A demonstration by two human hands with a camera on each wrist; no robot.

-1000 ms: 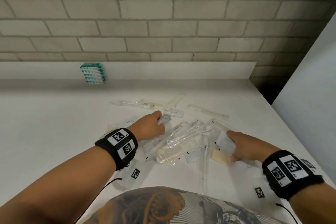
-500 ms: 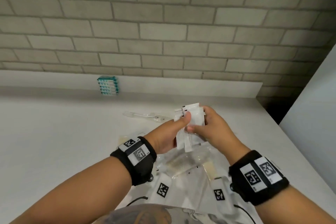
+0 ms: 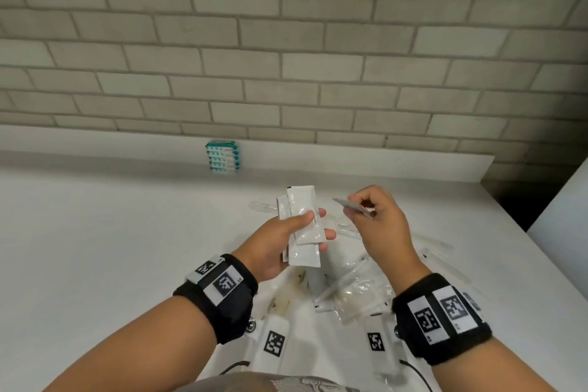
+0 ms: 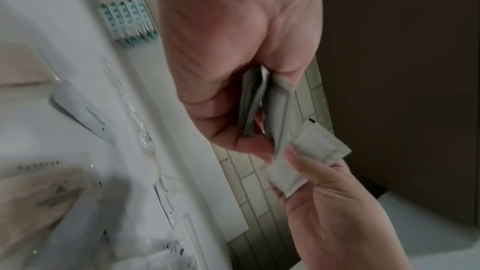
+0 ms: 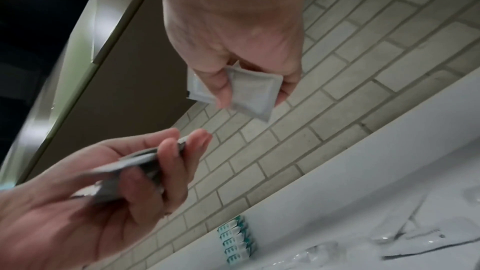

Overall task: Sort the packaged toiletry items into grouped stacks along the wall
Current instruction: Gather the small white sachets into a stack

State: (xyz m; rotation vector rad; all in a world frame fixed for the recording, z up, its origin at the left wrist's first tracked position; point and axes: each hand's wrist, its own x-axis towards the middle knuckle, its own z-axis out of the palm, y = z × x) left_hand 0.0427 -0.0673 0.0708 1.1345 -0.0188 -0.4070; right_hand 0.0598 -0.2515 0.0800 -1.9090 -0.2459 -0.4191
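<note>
My left hand [image 3: 296, 232] holds a small stack of flat white sachets [image 3: 302, 223] upright above the white counter [image 3: 95, 248], thumb across the front. To its right, my right hand [image 3: 366, 213] pinches one single white sachet [image 3: 351, 207], a short gap away from the stack. The right wrist view shows that sachet [image 5: 246, 91] between thumb and fingers, with the left hand's stack [image 5: 145, 163] below it. In the left wrist view the stack [image 4: 259, 100] sits in my palm and the single sachet [image 4: 306, 157] is just beyond. A stack of teal-and-white packets [image 3: 223, 157] stands against the backsplash.
A loose pile of clear-wrapped toiletry items [image 3: 356, 289] lies on the counter under my hands. More wrapped pieces [image 3: 436, 245] spread toward the right. A white side panel [image 3: 560, 223] stands past the counter's right edge. A brick wall [image 3: 286, 57] rises behind the low white backsplash [image 3: 381, 162].
A second ago both hands were down in the pile. They lifted with white sachets and met; now my right hand has drawn one sachet away from the left hand's stack.
</note>
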